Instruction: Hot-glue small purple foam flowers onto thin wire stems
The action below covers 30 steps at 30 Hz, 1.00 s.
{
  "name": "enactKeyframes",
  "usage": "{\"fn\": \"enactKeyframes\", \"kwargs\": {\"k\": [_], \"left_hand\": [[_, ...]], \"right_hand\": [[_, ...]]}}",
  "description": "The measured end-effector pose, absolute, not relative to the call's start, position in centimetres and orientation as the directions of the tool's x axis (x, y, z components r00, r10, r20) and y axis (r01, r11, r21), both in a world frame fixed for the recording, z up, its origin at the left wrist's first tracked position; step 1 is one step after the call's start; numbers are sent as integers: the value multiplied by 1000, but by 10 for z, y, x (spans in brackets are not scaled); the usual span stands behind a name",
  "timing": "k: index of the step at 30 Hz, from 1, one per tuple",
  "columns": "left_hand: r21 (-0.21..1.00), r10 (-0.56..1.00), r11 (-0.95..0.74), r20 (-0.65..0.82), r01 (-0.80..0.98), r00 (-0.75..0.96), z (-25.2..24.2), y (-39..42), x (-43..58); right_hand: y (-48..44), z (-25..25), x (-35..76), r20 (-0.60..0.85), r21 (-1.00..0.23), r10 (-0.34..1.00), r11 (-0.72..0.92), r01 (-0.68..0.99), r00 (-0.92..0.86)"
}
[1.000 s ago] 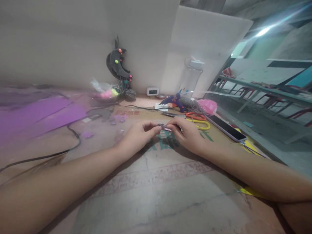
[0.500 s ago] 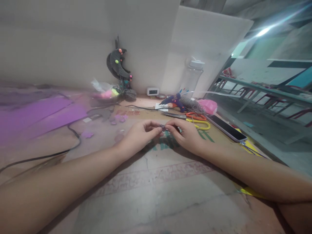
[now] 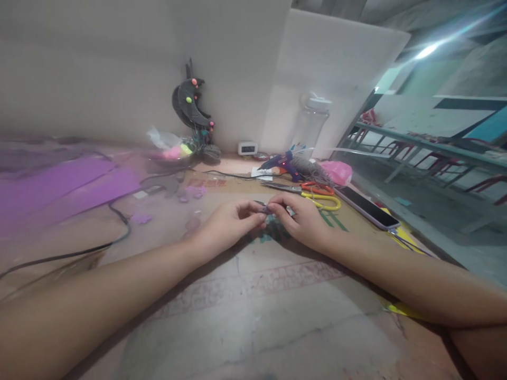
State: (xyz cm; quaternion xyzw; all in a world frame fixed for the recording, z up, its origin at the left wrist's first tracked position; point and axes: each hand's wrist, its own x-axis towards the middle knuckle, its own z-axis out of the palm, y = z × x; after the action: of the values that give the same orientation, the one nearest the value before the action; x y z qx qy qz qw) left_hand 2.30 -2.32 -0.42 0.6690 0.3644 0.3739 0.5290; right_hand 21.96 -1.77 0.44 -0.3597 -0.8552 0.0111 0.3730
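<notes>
Closely opposite: left hand (image 3: 228, 222), right hand (image 3: 301, 220).

The small piece (image 3: 264, 208) you pinch shows a dull greyish purple. To your left, the sheets (image 3: 79, 184) are bright violet, and the flower-like cutout (image 3: 141, 218) nearby is a softer violet; the cord (image 3: 122, 214) is black. Under your work, the cardboard (image 3: 237, 189) is tan, printed with bold green characters and a faint red patterned band. Ahead of you, the crescent (image 3: 184, 105) is charcoal, dotted coral, pink and yellow-green; the clock (image 3: 247, 148) has a white case and dark display. Your glue gun (image 3: 273, 162) is deep blue, the yarn (image 3: 311, 168) grey, the plastic bag (image 3: 336, 172) hot pink. You have scissor handles (image 3: 332, 202) in orange and yellow, and a black-screened phone (image 3: 366, 207) edged pale lilac.
</notes>
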Motion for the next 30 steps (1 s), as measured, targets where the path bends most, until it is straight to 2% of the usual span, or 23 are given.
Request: {"fn": "enactKeyframes", "kwargs": {"k": [12,21,30], "left_hand": [[986,890,-146,97,77,445,-5,-25,22],[987,909,-144,104,68,405,-2,-26,23],[995,915,-99,99,-20,391,0,-26,27]], "right_hand": [[-17,5,219,634,-276,626,732,622,-455],[-16,4,223,651,-203,580,755,624,-489],[-20,7,220,630,-188,594,742,643,-501]]}}
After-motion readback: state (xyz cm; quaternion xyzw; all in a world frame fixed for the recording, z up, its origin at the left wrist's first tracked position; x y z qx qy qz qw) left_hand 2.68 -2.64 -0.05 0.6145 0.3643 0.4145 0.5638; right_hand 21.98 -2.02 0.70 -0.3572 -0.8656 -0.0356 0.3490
